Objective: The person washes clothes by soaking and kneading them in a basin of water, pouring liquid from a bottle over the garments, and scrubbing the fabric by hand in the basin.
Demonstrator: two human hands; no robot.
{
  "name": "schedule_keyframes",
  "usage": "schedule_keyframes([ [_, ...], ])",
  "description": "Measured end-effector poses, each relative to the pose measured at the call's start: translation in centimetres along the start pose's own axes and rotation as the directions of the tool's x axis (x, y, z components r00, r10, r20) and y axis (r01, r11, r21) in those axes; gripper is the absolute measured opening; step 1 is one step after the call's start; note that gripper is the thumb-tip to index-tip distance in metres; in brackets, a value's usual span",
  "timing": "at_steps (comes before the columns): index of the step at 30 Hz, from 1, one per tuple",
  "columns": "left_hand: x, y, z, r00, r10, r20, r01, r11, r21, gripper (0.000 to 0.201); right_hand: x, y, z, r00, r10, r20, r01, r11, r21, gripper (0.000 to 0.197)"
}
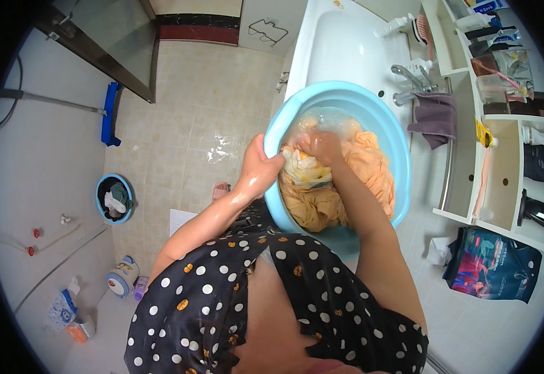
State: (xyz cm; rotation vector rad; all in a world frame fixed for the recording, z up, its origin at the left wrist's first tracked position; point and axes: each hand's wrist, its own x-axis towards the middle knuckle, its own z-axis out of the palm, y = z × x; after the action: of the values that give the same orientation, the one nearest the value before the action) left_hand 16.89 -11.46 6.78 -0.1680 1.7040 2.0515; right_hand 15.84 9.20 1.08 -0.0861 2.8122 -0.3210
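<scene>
A large light-blue basin [402, 187] stands tilted at the sink's near end, holding wet laundry and sudsy water. My left hand [261, 167] grips its left rim, thumb over the edge. Inside the basin, my right hand [321, 147] is closed with its fingers curled into the wet laundry, partly hidden by froth and fabric. Just below it lies a white cloth with a yellow pattern [306, 171]. Peach fabric [371, 168] is bunched on the right, and darker tan-orange fabric [315, 209] lies toward me.
Beyond the basin is a white sink [346, 50] with a metal faucet [412, 78]. A purple-grey towel [435, 118] hangs beside it, near shelves with toiletries. A dark package [496, 265] stands at right. On the tiled floor at left sits a small blue bucket [128, 193] containing clothes.
</scene>
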Motion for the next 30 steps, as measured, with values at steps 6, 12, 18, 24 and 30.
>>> schedule_keyframes([
  [6, 0.5, -0.7, 0.0, 0.994, 0.101, 0.051, -0.106, 0.989, 0.105, 0.024, 2.0, 2.6, -0.9, 0.841, 0.387, -0.378, -0.361, 0.922, 0.141, 0.051],
  [12, 0.0, 0.1, 0.7, 0.998, 0.062, 0.03, -0.063, 0.998, 0.03, 0.028, -2.0, 2.5, -4.5, 0.973, 0.207, -0.105, -0.212, 0.976, -0.041, 0.039],
  [18, 0.6, -0.5, 0.7, 0.997, 0.078, 0.005, -0.078, 0.997, 0.006, 0.026, -8.9, -2.2, -6.3, 0.986, -0.167, 0.024, 0.168, 0.984, -0.053, 0.028],
  [24, 0.5, 1.2, 0.9, 0.997, 0.033, 0.068, -0.037, 0.998, 0.054, 0.029, -5.3, -1.2, -4.3, 0.984, -0.164, 0.07, 0.161, 0.986, 0.048, 0.024],
  [30, 0.5, 1.2, 0.0, 0.992, -0.007, 0.128, -0.017, 0.982, 0.19, 0.035, -2.4, 1.2, -2.0, 0.996, -0.039, 0.078, 0.035, 0.998, 0.055, 0.035],
])
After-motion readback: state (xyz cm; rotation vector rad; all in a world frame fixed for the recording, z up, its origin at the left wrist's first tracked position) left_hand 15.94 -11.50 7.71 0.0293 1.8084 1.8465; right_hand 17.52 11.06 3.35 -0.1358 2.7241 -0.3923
